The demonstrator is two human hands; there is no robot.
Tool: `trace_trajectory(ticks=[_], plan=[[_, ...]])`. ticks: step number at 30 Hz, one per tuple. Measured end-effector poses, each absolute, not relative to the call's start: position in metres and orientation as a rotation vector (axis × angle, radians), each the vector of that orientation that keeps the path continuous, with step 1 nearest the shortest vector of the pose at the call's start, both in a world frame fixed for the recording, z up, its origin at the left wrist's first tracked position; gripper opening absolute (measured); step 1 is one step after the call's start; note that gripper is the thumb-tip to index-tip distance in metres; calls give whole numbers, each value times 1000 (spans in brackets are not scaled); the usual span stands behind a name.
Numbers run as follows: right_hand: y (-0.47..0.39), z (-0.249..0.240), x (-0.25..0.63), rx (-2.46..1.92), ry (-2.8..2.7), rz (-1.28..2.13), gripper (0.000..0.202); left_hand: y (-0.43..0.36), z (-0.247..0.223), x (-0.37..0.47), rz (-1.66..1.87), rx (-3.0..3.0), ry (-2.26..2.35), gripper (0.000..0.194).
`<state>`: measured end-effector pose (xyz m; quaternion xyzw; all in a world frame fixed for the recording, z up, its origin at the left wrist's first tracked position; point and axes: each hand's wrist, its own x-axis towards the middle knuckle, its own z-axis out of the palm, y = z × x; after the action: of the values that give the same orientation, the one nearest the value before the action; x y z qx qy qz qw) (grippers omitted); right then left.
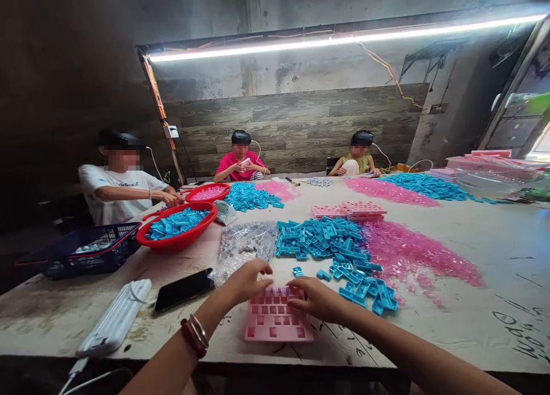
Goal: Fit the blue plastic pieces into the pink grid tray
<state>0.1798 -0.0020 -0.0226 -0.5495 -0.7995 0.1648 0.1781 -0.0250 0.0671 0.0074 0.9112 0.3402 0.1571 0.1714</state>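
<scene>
A pink plastic tray with square cells (275, 320) lies flat on the table near the front edge. My left hand (246, 280) rests on its far left corner with fingers curled over the top row. My right hand (317, 299) lies on its far right corner, fingertips pressing into the cells. Whether either hand pinches a small piece I cannot tell. Just beyond my right hand lies a heap of blue plastic pieces (330, 243), with a spread of small pink pieces (408, 255) to its right.
A black phone (184, 289) and a white power bank (116, 320) lie at my left. A clear bag of small parts (244, 243), red basins (176, 229), a blue basket (86, 249), stacked pink trays (350, 210). Three people sit working across the table.
</scene>
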Motion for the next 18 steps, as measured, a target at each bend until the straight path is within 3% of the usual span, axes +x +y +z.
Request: trace_trajectory(ticks=[2, 7, 18], plan=[[-5, -24, 178, -1609, -2297, 345, 34, 75, 10, -38, 488, 2590, 1183, 20], [-3, -24, 192, -1620, -2223, 290, 38, 98, -7, -71, 181, 2545, 1599, 26], [-20, -19, 325, -1904, -1701, 45, 23, 132, -34, -85, 284, 2549, 1596, 33]])
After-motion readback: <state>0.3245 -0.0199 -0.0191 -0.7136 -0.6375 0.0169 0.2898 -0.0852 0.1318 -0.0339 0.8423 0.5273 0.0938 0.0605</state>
